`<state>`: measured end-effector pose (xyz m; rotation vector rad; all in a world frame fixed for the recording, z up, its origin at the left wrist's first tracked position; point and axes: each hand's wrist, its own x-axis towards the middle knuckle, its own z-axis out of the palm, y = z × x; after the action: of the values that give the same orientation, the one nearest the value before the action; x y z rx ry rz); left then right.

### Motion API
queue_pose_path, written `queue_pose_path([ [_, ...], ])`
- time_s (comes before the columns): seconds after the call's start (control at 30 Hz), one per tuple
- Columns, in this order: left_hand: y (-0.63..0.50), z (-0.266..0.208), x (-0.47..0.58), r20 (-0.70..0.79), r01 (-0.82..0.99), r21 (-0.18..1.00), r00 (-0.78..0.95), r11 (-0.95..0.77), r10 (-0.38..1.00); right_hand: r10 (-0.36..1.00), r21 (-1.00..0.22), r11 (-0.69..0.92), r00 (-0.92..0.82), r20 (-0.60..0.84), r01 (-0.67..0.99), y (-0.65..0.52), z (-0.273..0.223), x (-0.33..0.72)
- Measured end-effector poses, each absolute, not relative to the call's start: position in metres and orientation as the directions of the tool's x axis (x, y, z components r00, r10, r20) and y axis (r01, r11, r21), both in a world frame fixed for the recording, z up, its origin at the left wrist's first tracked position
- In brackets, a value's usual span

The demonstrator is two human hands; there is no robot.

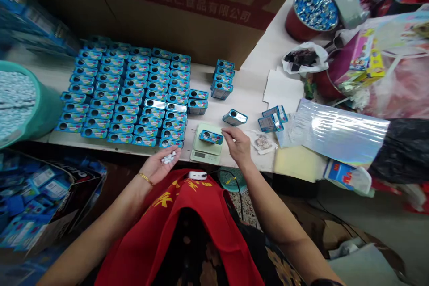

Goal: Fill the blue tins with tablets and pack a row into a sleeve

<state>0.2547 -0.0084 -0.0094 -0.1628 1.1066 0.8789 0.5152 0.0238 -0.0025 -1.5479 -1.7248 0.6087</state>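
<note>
Two hands at lower centre. Right hand (pixel 238 144) fingers pinched, tips just beside the blue tin (pixel 211 136) sitting on the scale (pixel 205 149); can't tell if they hold anything. Left hand (pixel 160 164) cupped open, palm up, white candies (pixel 168 157) in it. Tin grid (pixel 125 94) upper left.

Glossy blue metal tin (pixel 211 136) on a matt pale-green plastic scale (pixel 205 146), smooth white tablets (pixel 168 157) cupped in the left hand (pixel 160 165), shiny holographic foil bag (pixel 338 132), matt brown cardboard box (pixel 174 13), satiny red cloth apron (pixel 187 232) with gold print.
</note>
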Motion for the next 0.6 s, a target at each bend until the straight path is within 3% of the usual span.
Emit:
queue_pose_path([
  [0.13,-0.017,-0.013,0.225,-0.854,-0.74,0.315,0.051,0.594,0.517,0.986,-0.726,0.086,0.044,0.158,0.682,0.02,-0.003,0.537],
  [0.27,-0.018,-0.014,0.208,-0.869,-0.764,0.325,-0.009,0.558,0.494,0.983,-0.61,0.177,-0.111,0.144,0.772,0.02,-0.006,0.537],
  [0.37,-0.016,-0.013,0.206,-0.869,-0.766,0.336,-0.028,0.548,0.494,0.969,-0.504,0.231,-0.243,0.043,0.832,0.025,-0.006,0.525],
  [0.6,-0.014,-0.014,0.206,-0.868,-0.773,0.339,-0.038,0.536,0.495,0.928,-0.365,0.279,-0.347,-0.135,0.888,0.03,-0.016,0.498],
])
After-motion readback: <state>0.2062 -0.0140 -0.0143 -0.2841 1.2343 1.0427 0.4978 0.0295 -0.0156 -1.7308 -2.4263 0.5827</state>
